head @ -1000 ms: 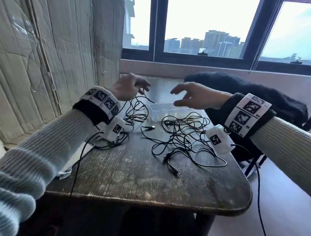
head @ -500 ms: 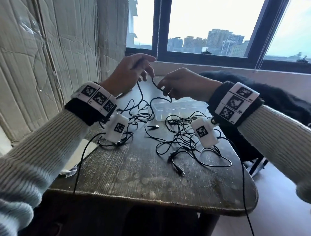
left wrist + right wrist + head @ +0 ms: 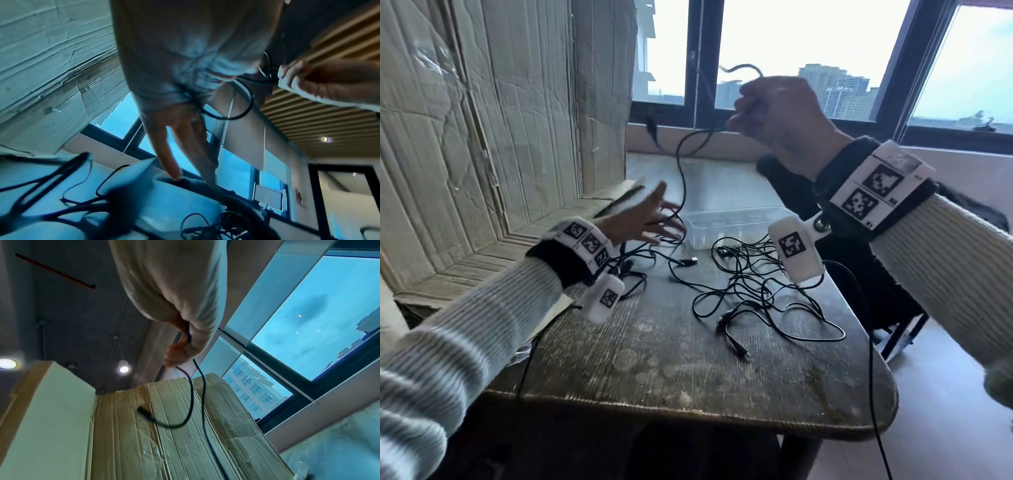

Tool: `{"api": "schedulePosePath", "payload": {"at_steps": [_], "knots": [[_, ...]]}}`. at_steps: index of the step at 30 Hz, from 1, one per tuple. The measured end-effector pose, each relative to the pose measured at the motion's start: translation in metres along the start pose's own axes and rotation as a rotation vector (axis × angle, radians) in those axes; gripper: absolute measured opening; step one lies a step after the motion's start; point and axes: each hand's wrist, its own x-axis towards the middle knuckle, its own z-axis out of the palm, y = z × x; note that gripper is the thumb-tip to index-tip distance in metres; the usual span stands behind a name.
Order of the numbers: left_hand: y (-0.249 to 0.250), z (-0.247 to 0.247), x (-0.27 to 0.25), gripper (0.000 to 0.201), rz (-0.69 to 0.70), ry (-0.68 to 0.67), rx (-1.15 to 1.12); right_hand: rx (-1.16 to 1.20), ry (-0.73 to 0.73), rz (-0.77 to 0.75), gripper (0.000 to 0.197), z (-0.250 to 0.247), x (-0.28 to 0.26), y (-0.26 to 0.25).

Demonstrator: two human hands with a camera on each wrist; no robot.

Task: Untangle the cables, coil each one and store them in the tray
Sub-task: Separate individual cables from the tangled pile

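Head: right hand (image 3: 777,113) raised, fist clamped on thin black cable (image 3: 681,178) trailing down to tangled black cables (image 3: 750,284) on worn wooden table (image 3: 654,359); left hand (image 3: 643,219) splayed, holding nothing, beside clear plastic tray (image 3: 732,219).
Left wrist: 2 straight fingers (image 3: 172,155) (blurred).
Right wrist: only here, the cable's dangling plug (image 3: 144,412).

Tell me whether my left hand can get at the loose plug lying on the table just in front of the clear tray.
Probably yes. The left hand is open and low over the table, with the plug just beside it, exposed on bare wood. Only thin cables lie nearby; the right hand is raised, holding another cable.
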Motion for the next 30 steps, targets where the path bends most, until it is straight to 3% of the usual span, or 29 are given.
{"api": "schedulePosePath", "payload": {"at_steps": [1,2,4,7,9,12,17,22,25,30], "knots": [[-0.009,0.003,-0.004,0.100,-0.022,-0.124,0.111,0.233,0.085,0.045,0.023,-0.002,0.001,-0.008],[-0.018,0.002,-0.003,0.083,-0.033,-0.147,0.177,0.413,0.167,0.053,0.026,-0.007,0.003,-0.012],[-0.022,-0.004,-0.004,0.055,0.004,-0.070,0.220,0.643,0.321,0.074,0.024,-0.016,0.010,-0.021],[-0.017,-0.026,-0.009,0.040,0.070,0.106,0.193,0.509,0.550,0.102,0.019,-0.040,0.019,-0.022],[-0.011,-0.040,-0.010,0.028,0.085,0.151,0.131,0.274,0.573,0.090,0.026,-0.059,0.023,-0.013],[0.014,-0.047,-0.011,0.017,0.137,0.203,0.158,-0.053,0.434,0.107,0.028,-0.069,0.024,0.005],[0.065,-0.018,-0.011,0.017,0.280,0.265,0.110,-0.473,-0.013,0.041,0.027,-0.036,0.018,0.023],[0.104,0.015,-0.011,0.015,0.426,0.271,0.083,-0.360,-0.436,0.074,0.017,0.005,-0.002,0.031],[0.121,0.022,-0.014,0.014,0.494,0.295,0.086,-0.403,-0.403,-0.072,0.027,0.012,-0.003,0.037],[0.124,0.023,-0.014,0.020,0.486,0.412,0.007,-0.444,-0.174,0.001,0.025,-0.004,0.005,0.026]]}}
